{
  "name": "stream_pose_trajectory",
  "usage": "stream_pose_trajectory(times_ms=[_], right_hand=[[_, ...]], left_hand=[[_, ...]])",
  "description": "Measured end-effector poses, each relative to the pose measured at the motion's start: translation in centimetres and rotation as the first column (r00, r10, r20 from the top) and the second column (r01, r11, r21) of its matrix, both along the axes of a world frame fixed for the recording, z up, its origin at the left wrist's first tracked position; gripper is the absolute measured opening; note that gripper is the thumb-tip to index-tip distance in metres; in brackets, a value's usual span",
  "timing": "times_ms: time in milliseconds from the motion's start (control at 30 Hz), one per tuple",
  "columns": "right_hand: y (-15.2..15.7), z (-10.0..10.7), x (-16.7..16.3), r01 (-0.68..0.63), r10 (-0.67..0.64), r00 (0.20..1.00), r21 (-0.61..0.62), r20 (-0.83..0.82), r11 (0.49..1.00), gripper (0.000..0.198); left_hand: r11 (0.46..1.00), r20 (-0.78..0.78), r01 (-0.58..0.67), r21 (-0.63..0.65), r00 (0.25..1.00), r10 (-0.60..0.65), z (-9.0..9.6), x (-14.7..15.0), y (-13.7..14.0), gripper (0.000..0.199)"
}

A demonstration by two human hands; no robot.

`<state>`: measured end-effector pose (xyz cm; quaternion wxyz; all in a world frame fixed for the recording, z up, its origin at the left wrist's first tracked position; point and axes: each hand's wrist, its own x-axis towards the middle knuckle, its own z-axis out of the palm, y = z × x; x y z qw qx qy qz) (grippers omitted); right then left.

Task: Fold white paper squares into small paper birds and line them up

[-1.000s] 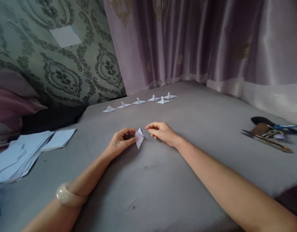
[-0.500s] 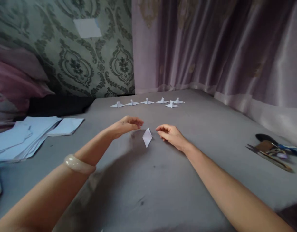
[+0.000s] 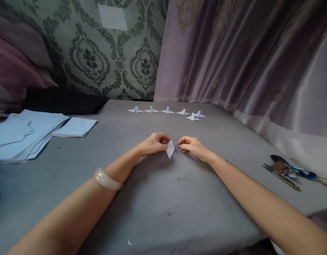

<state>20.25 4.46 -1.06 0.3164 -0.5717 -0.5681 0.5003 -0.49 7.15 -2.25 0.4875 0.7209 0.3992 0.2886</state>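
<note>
A small folded white paper (image 3: 170, 150), diamond-shaped with a pointed lower end, stands out against the grey cloth in front of me. My left hand (image 3: 156, 143), with a pale bangle (image 3: 107, 180) on its forearm, has its thumb and fingers closed on the paper's left side. Just right of the paper, not touching it, is my right hand (image 3: 193, 146). Its fingers are loosely curled, tips a little apart from the thumb, and I see nothing in them. The fingers of my left hand partly hide the paper's upper left.
Several folded paper birds (image 3: 167, 110) stand in a row at the back. Paper sheets (image 3: 43, 122) and a smaller stack (image 3: 75, 126) lie left. Scissors (image 3: 303, 172) and a pointed tool (image 3: 283, 178) lie right, near the curtain (image 3: 232, 63). A black cloth (image 3: 65, 101) lies at the back left.
My left hand has moved right and closed on the folded paper, which earlier lay untouched between the hands. My right hand stays beside it. The whole view has shifted slightly.
</note>
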Motion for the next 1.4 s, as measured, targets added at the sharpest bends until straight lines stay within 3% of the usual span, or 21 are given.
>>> stream_pose_trajectory(times_ms=[133,367,633,833,1033,1233,1400], right_hand=[[0.2,0.7,-1.2,0.088,-0.088,0.996,-0.013,0.012,0.996,0.010],[-0.5,-0.9,-2.7,0.271,-0.269,0.963,0.127,-0.029,0.954,0.014],[-0.9,-1.8,-2.2,0.134,-0.153,0.987,0.288,0.041,0.948,0.015],[-0.7,-2.4,-2.1,0.079,-0.124,0.986,0.339,0.114,0.938,0.019],[-0.8,-2.0,-2.2,0.086,-0.135,0.983,0.343,0.122,0.935,0.016],[-1.0,-1.3,-2.5,0.119,-0.151,0.984,0.286,0.091,0.951,0.031],[-0.8,-1.4,-2.3,0.119,-0.139,0.989,0.265,0.059,0.957,0.032]], left_hand=[[0.989,-0.012,-0.027,0.148,1.000,0.029,-1.0,0.7,0.0,0.021],[0.958,-0.019,-0.144,0.246,0.988,0.153,-1.6,1.2,0.0,0.019],[0.961,-0.066,-0.132,0.242,0.986,0.152,-1.9,1.5,0.1,0.018],[0.952,-0.096,-0.122,0.281,0.983,0.154,-2.0,1.6,0.1,0.017],[0.927,-0.151,-0.116,0.358,0.972,0.180,-1.6,1.7,-0.3,0.019],[0.854,-0.221,0.001,0.521,0.966,0.133,-1.3,1.7,-0.6,0.018],[0.815,-0.228,0.047,0.578,0.968,0.107,-1.7,1.6,-0.6,0.020]])
